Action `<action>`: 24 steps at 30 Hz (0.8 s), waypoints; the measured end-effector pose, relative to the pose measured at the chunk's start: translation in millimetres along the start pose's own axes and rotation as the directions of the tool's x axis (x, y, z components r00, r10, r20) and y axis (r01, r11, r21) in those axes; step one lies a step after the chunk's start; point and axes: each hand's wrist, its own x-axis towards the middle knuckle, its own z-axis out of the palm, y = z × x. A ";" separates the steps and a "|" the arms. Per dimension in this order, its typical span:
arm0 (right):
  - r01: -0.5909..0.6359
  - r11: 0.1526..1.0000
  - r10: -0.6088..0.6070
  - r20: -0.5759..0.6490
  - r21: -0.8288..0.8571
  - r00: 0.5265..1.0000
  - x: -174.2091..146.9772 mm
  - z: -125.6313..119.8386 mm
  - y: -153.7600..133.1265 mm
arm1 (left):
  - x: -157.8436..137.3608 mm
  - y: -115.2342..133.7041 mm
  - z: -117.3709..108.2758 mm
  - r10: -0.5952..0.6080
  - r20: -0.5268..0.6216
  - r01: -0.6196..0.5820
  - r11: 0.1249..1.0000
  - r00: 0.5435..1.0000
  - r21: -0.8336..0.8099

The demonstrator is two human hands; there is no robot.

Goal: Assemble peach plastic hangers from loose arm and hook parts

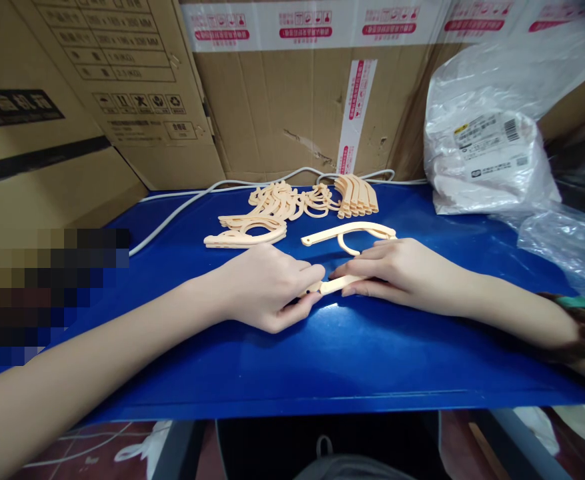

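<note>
Your left hand (279, 290) is closed in a pinch on one end of the cream plastic piece (342, 284); your right hand (389, 270) is closed around the other. The piece lies low over the blue table (292, 373), nearer you than the hooked piece (348, 231); contact with the table cannot be determined. For sound handling, steady it from the right, keep both ends in line, and press evenly at the joint (321, 288).
</note>
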 end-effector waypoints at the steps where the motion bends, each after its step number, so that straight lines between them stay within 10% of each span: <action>1: 0.003 1.000 -0.003 -0.004 0.002 1.000 0.2 -0.2 -0.1 | 0.0 0.2 -0.4 0.003 0.001 -0.003 1.000 1.000 0.000; 24: -0.130 0.971 0.090 -0.198 -0.200 0.976 -1.5 -4.8 -9.1 | 3.2 0.1 1.5 -0.171 -0.170 0.190 0.976 0.971 0.109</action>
